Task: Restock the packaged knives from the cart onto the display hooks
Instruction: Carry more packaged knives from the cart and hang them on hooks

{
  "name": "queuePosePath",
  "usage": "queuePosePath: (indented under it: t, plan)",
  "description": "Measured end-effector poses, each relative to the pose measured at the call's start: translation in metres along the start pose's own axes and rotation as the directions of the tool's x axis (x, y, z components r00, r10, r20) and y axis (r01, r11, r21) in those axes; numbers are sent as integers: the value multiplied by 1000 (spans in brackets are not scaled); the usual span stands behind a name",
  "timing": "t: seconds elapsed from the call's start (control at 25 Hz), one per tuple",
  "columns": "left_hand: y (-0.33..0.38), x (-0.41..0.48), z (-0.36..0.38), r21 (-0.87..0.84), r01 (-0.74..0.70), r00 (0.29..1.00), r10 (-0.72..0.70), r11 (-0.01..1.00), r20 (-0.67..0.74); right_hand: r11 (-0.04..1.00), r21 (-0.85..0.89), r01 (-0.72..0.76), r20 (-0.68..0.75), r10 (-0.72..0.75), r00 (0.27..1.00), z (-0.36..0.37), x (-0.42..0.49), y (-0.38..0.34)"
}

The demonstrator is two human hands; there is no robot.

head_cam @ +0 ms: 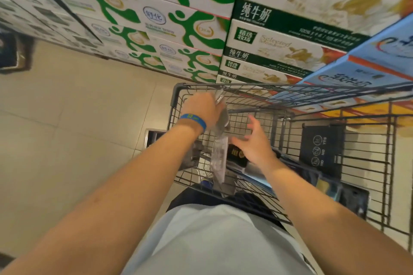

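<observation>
holds a clear knife pack [220, 156] by its top in the left hand [202, 107], fingers curled round it, hanging down into the cart [290, 90] near its front left corner. keeps the right hand [254, 143] spread and gripping nothing, just beside the pack, over a black pack [235, 154] in the basket. open floor [67, 118] left of the cart; stacked boxes [178, 24] close beyond its front rim. blurred and glary, so hard to make out the blade; more goods half hidden under the right forearm; cart's right side cut off.
</observation>
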State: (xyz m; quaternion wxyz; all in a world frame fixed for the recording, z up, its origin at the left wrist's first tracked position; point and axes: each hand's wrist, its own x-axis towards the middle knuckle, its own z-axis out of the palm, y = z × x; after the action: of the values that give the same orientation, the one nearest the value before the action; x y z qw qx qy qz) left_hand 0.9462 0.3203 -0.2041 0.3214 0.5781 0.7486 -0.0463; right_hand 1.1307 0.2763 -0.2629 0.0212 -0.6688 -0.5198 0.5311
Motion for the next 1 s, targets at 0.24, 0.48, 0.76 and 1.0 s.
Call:
queuePosePath:
  t: [0.24, 0.48, 0.76, 1.0]
  plan:
    - [30, -14, -63, 75, -128, 985, 136, 989, -110, 784, 442, -435, 422, 246, 872, 34, -24, -19]
    - [18, -32, -91, 185, -206, 936, 249, 961, -248, 945, 246, -215, 187, 172, 967, 72, -24, -39]
    - [23, -53, -118, 251, -323, 916, 368, 913, -160, 983, -23, 182, -103, -183, 978, 14, -20, -58]
    - [40, -80, -166, -232, -470, 881, 435, 852, -187, 939, 218, 265, -130, -242, 962, -30, -28, -73]
